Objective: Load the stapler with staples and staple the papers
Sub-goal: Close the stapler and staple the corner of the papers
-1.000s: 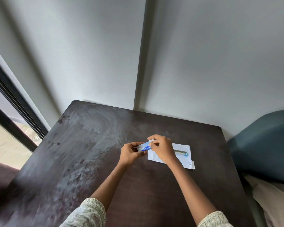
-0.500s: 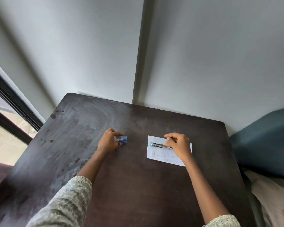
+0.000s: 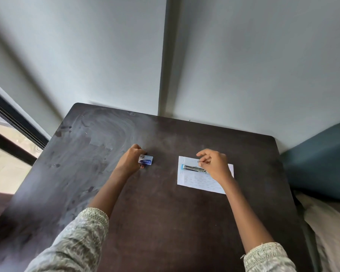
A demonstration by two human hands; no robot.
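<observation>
A small blue staple box (image 3: 146, 159) lies on the dark table (image 3: 161, 209), left of centre, and my left hand (image 3: 131, 160) is closed around its left end. To the right, a white sheet of papers (image 3: 196, 180) with faint writing lies flat. On its upper part rests a slim metal stapler (image 3: 191, 167) with a light blue tip pointing left. My right hand (image 3: 214, 164) hovers over the stapler's right end. Its thumb and forefinger pinch a tiny metallic piece, apparently a strip of staples (image 3: 199, 161), just above the stapler. The stapler's right end is hidden by that hand.
The table stands against a grey wall (image 3: 243, 65) at the back. A dark window frame (image 3: 14, 122) runs along the left. A blue-green cushioned seat (image 3: 320, 158) and pale fabric (image 3: 330, 228) lie past the table's right edge.
Both hands were together at the staple box over the papers. My left hand carried the box to the left and set it on the table; my right hand moved onto the stapler.
</observation>
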